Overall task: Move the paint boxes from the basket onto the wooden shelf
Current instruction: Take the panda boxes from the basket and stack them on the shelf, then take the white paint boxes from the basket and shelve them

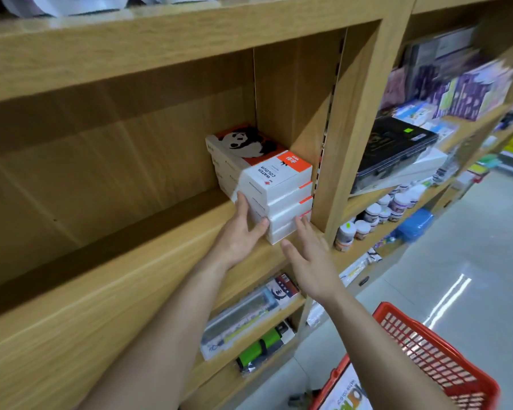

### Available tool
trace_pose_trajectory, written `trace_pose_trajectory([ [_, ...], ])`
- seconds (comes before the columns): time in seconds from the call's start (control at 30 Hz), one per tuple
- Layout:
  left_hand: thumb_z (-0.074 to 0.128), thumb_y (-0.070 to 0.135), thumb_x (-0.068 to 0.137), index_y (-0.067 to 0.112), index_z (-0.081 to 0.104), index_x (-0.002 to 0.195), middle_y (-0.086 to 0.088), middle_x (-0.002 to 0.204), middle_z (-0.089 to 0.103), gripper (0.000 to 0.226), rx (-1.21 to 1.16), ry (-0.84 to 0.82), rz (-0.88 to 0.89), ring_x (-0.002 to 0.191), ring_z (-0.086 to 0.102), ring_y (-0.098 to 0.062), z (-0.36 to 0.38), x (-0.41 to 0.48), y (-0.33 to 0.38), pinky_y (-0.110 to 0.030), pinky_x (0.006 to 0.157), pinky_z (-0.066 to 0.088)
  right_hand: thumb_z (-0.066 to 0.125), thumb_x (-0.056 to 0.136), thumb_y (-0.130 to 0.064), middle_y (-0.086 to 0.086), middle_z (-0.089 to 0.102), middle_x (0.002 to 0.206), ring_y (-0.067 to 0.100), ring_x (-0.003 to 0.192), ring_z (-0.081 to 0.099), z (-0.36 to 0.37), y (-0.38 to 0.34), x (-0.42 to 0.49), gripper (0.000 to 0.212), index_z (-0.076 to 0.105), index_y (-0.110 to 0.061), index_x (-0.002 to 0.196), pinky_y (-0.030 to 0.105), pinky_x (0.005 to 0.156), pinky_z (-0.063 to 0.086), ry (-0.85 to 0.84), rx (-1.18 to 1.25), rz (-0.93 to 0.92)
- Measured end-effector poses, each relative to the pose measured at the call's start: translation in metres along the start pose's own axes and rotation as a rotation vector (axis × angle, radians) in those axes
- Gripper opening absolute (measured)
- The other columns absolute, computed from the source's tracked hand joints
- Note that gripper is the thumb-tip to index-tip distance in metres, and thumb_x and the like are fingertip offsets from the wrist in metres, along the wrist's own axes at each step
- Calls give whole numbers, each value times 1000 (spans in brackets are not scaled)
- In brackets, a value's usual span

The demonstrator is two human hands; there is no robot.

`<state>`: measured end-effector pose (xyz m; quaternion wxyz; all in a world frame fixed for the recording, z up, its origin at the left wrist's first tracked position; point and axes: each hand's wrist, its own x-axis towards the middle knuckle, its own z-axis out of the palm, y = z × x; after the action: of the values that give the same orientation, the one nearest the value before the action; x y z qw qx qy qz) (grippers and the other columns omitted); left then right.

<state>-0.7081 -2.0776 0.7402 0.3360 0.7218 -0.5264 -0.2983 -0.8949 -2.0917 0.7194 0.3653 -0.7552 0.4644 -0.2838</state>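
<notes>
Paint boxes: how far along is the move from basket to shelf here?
Done: a stack of paint boxes sits on the wooden shelf against its right wall. In hand: the left hand presses the stack's side; the right hand is open at its front corner. Left: the red basket shows at least one more box.

both bare forearms stretch forward and up from the lower frame. the left hand (240, 232) is cupped, fingers (242, 206) extended and thumb apart. the right hand (308, 255) is flat and open, fingers spread, gripping nothing.
</notes>
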Motion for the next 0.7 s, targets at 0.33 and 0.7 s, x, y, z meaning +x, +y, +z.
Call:
trace_pose_trajectory([
  [0.33,68,55,89,34,-17,161,0,174,5,113,25,75,86,157,18,-26,-1,10,-8,-57,123,26,28,91,-63,-4,17,172,15,156,22,9,4,5,83,9,-29,165,47,124,19,69,-133,-10],
  [0.7,67,59,88,40,15,161,8,161,40,92,-77,58,100,147,39,-21,-18,-5,-24,-51,118,37,41,83,-65,-4,0,174,11,157,10,29,-2,16,102,-12,-28,163,56,120,10,48,-258,5],
])
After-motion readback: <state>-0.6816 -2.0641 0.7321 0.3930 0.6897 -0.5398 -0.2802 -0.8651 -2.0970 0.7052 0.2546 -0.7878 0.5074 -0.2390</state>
